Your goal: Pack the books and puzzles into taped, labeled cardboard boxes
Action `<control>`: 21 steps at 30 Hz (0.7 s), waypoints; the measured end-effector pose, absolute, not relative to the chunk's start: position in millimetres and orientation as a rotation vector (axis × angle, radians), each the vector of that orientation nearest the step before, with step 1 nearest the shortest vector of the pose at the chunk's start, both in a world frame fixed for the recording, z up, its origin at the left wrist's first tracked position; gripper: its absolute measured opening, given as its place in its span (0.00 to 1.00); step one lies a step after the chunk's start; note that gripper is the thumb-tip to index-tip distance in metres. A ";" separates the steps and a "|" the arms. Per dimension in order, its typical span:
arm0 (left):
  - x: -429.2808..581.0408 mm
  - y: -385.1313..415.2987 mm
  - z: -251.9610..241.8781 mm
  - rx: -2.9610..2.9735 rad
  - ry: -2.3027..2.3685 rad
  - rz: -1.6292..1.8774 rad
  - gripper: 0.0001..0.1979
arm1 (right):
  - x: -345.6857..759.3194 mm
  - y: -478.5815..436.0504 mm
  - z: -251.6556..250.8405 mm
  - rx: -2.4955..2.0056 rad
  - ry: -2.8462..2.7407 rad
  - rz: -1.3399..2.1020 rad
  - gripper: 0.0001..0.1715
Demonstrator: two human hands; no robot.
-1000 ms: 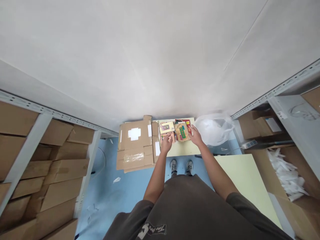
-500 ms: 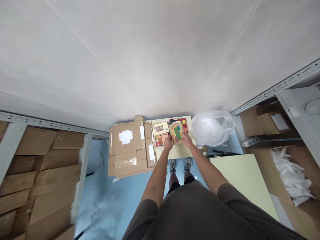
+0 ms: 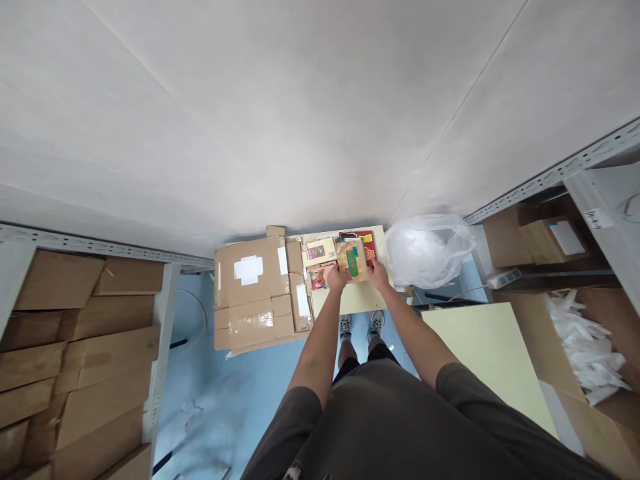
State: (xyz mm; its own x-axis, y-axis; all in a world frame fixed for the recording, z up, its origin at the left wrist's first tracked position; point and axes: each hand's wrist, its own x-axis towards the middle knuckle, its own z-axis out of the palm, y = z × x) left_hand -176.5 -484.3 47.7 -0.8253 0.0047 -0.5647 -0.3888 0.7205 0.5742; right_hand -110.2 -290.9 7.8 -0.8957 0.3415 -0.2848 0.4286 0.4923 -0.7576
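Note:
On a small pale-yellow table point(image 3: 357, 301) lie several flat colourful packets. My left hand point(image 3: 337, 278) and my right hand point(image 3: 377, 274) grip the two lower corners of a tan packet with a green label point(image 3: 351, 261). A red packet point(image 3: 369, 243) lies under and behind it. A cream card with a purple picture point(image 3: 319, 251) sits to the left, and a pink and orange packet point(image 3: 317, 278) lies below that, beside my left hand.
Flattened cardboard boxes point(image 3: 255, 290) lie left of the table. A clear plastic bag point(image 3: 426, 248) sits to its right. Metal shelves with cardboard boxes point(image 3: 80, 347) stand on the left and on the right point(image 3: 545, 240). A pale board point(image 3: 487, 353) leans at the right. The floor is blue.
Both hands have closed in on the tan packet and now hold it from either side. One second ago my left hand lay on the pink packet and my right hand at the table's right edge.

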 end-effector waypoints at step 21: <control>-188.4 -553.4 73.9 -0.088 2.293 1.258 0.45 | -115.5 -276.3 54.3 1.028 2.017 -2.006 0.21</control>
